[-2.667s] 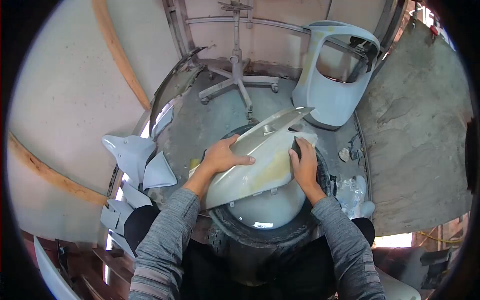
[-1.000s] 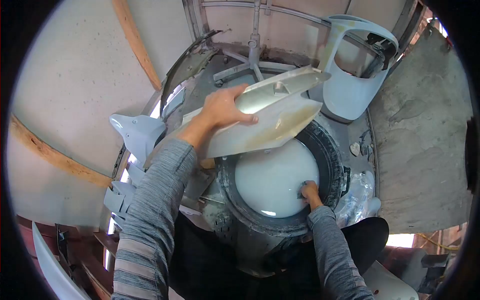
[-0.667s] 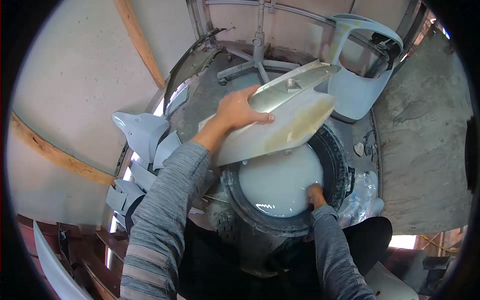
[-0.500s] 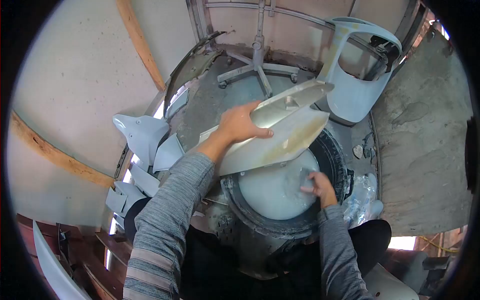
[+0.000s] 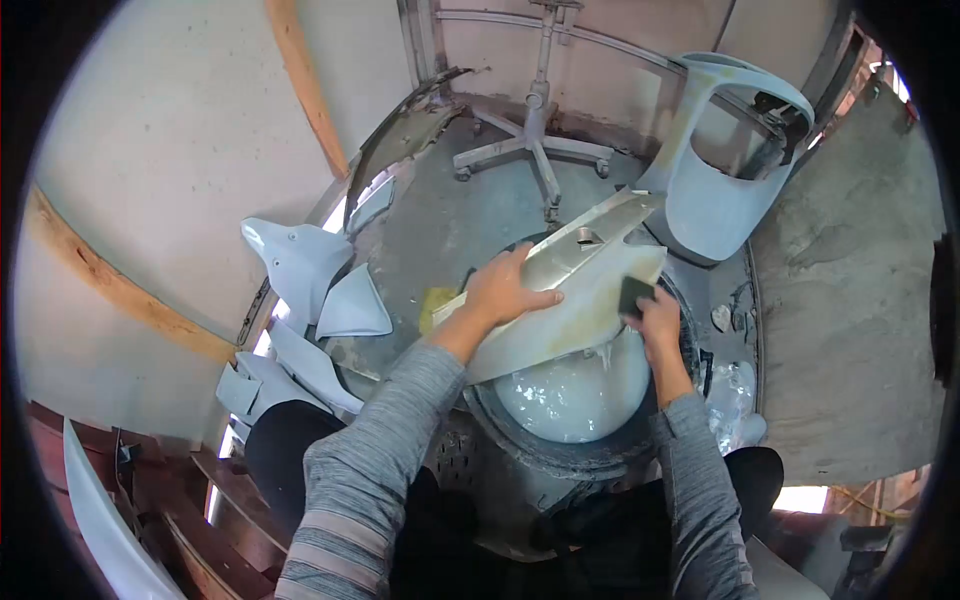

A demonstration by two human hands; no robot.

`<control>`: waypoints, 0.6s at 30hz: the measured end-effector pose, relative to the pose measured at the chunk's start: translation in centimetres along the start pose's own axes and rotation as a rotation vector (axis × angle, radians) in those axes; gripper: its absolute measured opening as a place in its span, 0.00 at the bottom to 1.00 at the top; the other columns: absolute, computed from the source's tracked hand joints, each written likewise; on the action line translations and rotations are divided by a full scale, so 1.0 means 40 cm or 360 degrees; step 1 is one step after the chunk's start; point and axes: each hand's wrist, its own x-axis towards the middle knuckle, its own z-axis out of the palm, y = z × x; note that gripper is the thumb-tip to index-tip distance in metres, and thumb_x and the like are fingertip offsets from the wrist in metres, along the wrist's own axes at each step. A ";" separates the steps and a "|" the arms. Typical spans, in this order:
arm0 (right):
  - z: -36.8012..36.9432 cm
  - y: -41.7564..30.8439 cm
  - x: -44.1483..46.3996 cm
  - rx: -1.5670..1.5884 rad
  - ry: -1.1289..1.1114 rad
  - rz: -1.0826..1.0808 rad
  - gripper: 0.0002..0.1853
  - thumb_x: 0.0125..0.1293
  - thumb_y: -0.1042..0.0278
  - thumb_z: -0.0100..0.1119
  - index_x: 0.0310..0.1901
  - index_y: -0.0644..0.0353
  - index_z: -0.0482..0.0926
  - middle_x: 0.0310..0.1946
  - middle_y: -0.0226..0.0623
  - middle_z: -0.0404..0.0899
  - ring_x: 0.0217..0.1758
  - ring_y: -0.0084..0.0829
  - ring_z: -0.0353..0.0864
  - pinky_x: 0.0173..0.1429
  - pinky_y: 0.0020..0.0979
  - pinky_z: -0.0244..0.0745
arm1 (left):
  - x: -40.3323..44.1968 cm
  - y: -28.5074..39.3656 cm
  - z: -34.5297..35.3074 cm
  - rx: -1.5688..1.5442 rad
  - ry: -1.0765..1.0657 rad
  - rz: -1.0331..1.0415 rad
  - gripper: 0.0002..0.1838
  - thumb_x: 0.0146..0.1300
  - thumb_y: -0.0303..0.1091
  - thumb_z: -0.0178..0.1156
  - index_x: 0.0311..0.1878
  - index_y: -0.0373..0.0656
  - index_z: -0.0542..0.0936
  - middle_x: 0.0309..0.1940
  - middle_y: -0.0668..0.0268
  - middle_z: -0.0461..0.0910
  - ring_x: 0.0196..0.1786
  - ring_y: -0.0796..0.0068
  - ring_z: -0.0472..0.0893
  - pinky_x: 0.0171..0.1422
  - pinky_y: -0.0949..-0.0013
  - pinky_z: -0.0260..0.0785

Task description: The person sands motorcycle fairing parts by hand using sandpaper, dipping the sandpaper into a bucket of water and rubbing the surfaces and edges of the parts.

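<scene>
A long whitish panel (image 5: 557, 328) with a folded upper edge and yellowish patches lies tilted above a round black tub (image 5: 520, 449) of cloudy white water (image 5: 572, 397). My left hand (image 5: 500, 292) grips its upper edge, thumb across the front face. In my right hand (image 5: 657, 326) is a small dark square of sandpaper (image 5: 634, 296), against the panel's right end. Water drips from the panel's lower edge into the tub. Part of the tub is hidden behind the panel.
Several pale grey body panels (image 5: 298, 262) lie at the left by the wall. A large pale shell (image 5: 706, 216) stands at the back right, near a wheeled stand (image 5: 537, 135). Crumpled clear plastic (image 5: 731, 399) lies right of the tub. A yellow piece (image 5: 437, 303) shows behind the panel.
My right hand has come up out of the water with the sandpaper, onto the panel's right end. The water surface now ripples. The view has shifted slightly.
</scene>
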 end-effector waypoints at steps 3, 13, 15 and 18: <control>-0.088 0.189 -0.006 0.0229 0.0310 0.0528 0.16 0.65 0.78 0.50 0.53 0.67 0.77 0.46 0.44 0.79 0.41 0.43 0.83 0.31 0.40 0.85 | 0.002 -0.030 0.035 0.0044 0.0108 -0.0174 0.56 0.43 0.66 0.72 0.72 0.41 0.70 0.61 0.46 0.76 0.62 0.46 0.78 0.64 0.52 0.71; -0.216 0.743 0.027 -0.0262 0.0329 0.1095 0.17 0.64 0.83 0.49 0.55 0.69 0.74 0.55 0.55 0.71 0.47 0.53 0.78 0.37 0.64 0.87 | -0.016 0.015 0.016 0.0066 0.0314 -0.0029 0.55 0.43 0.66 0.74 0.69 0.38 0.72 0.55 0.48 0.77 0.59 0.49 0.79 0.62 0.53 0.71; -0.208 0.737 0.039 -0.0058 0.0314 0.1160 0.17 0.64 0.81 0.50 0.56 0.68 0.74 0.54 0.53 0.72 0.49 0.52 0.78 0.38 0.64 0.87 | -0.021 0.024 0.013 0.0125 0.0294 -0.0112 0.54 0.44 0.65 0.75 0.70 0.39 0.71 0.57 0.50 0.76 0.61 0.52 0.77 0.65 0.53 0.69; -0.155 0.552 0.051 0.0615 -0.0088 0.1147 0.22 0.64 0.79 0.50 0.61 0.55 0.71 0.57 0.42 0.70 0.60 0.53 0.77 0.48 0.61 0.87 | -0.023 0.019 0.014 0.0124 0.0281 -0.0114 0.56 0.44 0.65 0.74 0.73 0.41 0.69 0.59 0.50 0.74 0.63 0.52 0.76 0.65 0.51 0.68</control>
